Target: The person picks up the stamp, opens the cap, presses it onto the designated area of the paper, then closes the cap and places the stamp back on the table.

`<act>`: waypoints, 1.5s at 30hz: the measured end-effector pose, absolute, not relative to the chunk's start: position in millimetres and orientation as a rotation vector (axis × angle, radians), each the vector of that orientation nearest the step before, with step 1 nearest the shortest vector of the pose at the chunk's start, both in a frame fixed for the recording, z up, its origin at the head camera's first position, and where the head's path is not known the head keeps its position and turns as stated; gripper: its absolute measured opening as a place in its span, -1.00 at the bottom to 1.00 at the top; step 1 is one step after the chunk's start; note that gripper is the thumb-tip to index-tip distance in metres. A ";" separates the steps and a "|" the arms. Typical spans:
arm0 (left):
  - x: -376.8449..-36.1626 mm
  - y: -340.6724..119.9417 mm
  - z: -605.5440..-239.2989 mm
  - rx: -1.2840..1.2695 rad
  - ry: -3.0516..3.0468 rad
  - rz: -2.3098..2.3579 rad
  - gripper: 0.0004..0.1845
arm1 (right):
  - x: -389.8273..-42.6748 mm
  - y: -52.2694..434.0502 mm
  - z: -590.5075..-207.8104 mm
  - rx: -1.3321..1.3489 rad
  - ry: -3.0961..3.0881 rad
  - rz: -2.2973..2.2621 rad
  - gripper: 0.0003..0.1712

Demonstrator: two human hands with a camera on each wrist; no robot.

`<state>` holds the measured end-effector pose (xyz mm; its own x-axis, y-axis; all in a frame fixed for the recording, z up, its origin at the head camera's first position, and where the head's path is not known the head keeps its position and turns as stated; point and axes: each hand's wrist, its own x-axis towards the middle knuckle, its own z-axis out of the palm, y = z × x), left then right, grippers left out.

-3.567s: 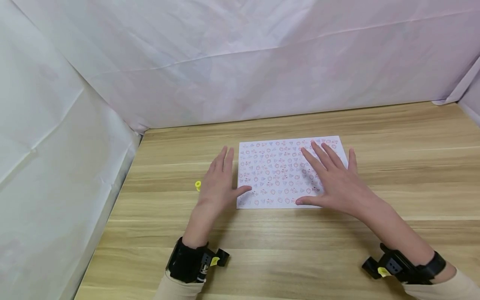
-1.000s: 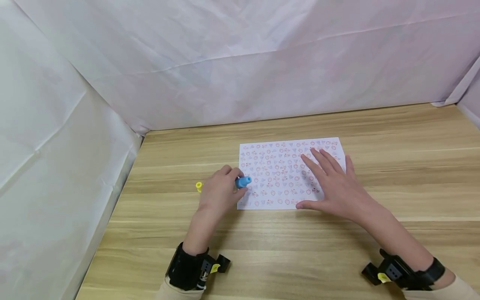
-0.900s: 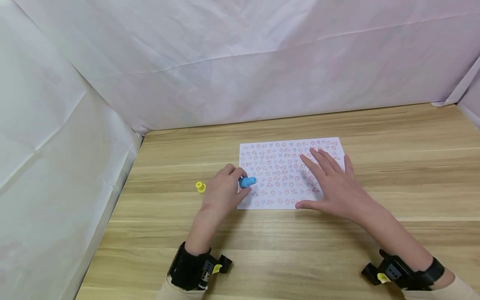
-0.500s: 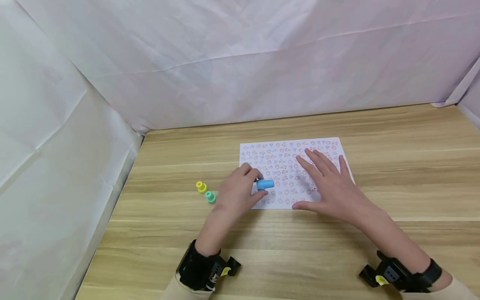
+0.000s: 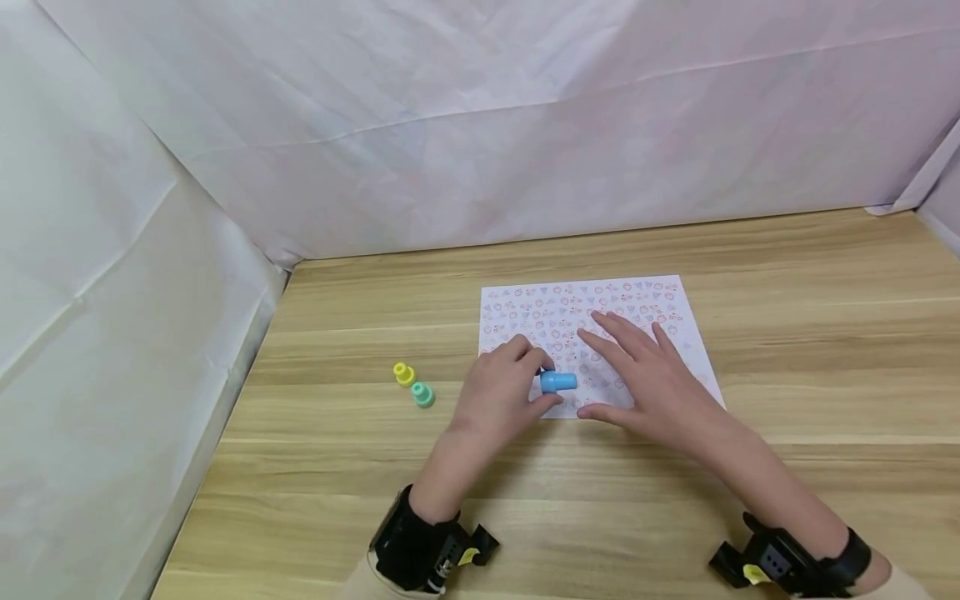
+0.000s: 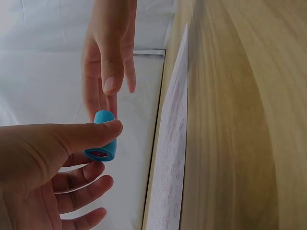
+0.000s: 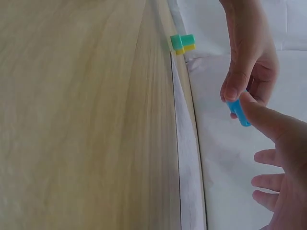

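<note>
Between the thumb and fingers of my left hand [image 5: 498, 392] I pinch a small blue stamp [image 5: 559, 382], held sideways over the paper. Its wide end, marked with red inside, shows in the left wrist view on the stamp [image 6: 103, 139]. My right hand [image 5: 652, 387] hovers over the right part of the paper, fingers spread, its thumb and fingertips close to the stamp's narrow end. I cannot tell whether they touch it. Beneath both hands lies a white sheet of paper [image 5: 517, 312] covered in small red and bluish printed figures.
To the left of the paper, a yellow stamp [image 5: 404, 374] and a green stamp [image 5: 423, 395] stand side by side on the wooden table [image 5: 337, 467]. White cloth walls [image 5: 450, 167] rise behind and at the sides.
My left hand has taken hold of the blue stamp and carried it right over the paper, uncovering the green stamp. My right hand has shifted slightly left and toward me.
</note>
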<state>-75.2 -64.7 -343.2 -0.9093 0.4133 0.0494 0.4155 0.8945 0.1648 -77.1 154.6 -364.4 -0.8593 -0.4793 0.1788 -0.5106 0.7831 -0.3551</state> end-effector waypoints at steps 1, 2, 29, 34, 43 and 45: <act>-74.6 -63.7 -344.1 -0.670 -3.045 -0.273 -0.60 | -76.5 153.9 -364.6 0.807 -2.888 0.617 0.06; -73.9 -62.6 -344.8 -0.676 -3.045 -0.275 -0.60 | -75.9 153.3 -365.0 0.809 -2.880 0.622 0.02; -70.7 -58.3 -356.9 -0.782 -2.964 -0.385 -0.63 | -69.9 139.8 -378.6 0.742 -2.806 1.055 -0.76; -73.6 -59.3 -356.5 -0.763 -2.921 -0.413 -0.58 | -72.4 139.8 -376.7 0.699 -2.804 1.092 -0.79; -75.2 -58.5 -352.6 -0.742 -2.866 -0.541 -0.69 | -75.5 144.7 -371.6 0.678 -2.796 1.192 -0.77; -74.6 -58.6 -351.6 -0.734 -2.859 -0.529 -0.69 | -75.5 146.3 -369.9 0.676 -2.798 1.218 -0.77</act>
<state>-74.6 -58.6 -351.6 -0.8707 0.4390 0.2219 0.4894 0.8188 0.3001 -75.5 146.3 -369.9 -0.9064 -0.3807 0.1830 -0.3934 0.6029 -0.6941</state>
